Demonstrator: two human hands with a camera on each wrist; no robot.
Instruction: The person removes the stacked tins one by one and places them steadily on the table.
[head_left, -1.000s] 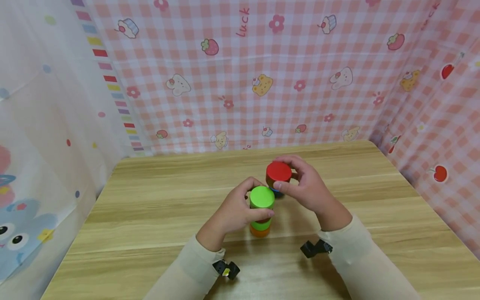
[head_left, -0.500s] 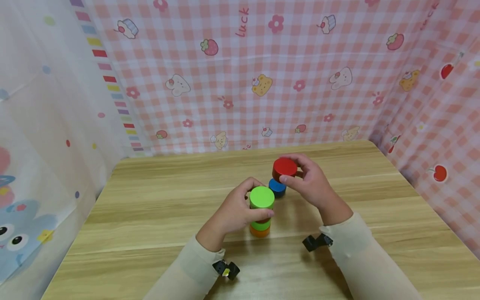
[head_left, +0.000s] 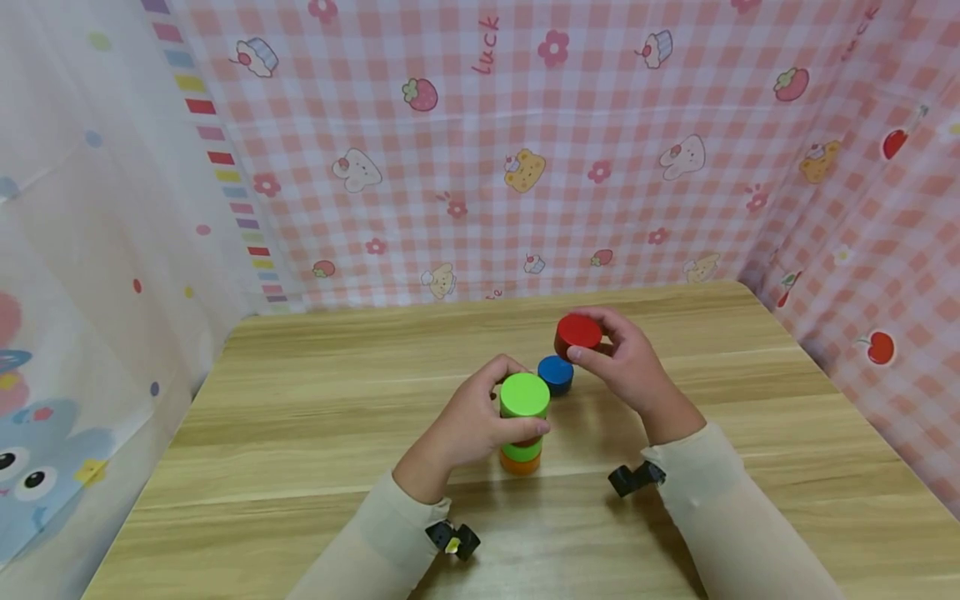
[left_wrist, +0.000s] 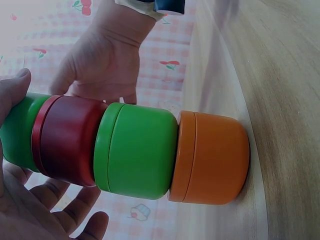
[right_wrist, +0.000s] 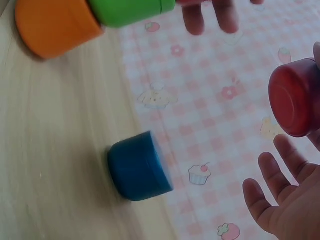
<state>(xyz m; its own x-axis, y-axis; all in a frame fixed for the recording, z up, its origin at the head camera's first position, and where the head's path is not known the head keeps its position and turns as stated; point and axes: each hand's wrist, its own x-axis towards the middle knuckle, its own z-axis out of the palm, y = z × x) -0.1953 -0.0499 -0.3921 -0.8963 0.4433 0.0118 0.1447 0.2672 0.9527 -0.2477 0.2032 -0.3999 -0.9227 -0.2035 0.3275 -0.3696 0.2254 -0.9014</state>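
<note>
Four-high would be the look of a tower of small round lidded jars: an orange jar (left_wrist: 212, 157) stands on the table, then a green jar (left_wrist: 137, 150), a dark red jar (left_wrist: 70, 140) and a top green jar (head_left: 524, 394). My left hand (head_left: 480, 417) grips the top green jar, thumb across its near side, fingers behind. My right hand (head_left: 633, 371) holds another red jar (head_left: 578, 332) in the air between thumb and fingers. Below it, a blue jar (head_left: 555, 375) sits upright on the table, just behind and right of the tower.
The wooden table (head_left: 300, 433) reaches back to a pink checked curtain (head_left: 465, 150). A white patterned curtain (head_left: 112, 208) hangs at the left. A small black camera (head_left: 453, 540) is strapped to the left wrist, another black camera (head_left: 636, 478) to the right.
My right hand has carried the red jar right and slightly back, off from over the blue jar, which now shows plainly. The left hand and the tower have stayed in place.
</note>
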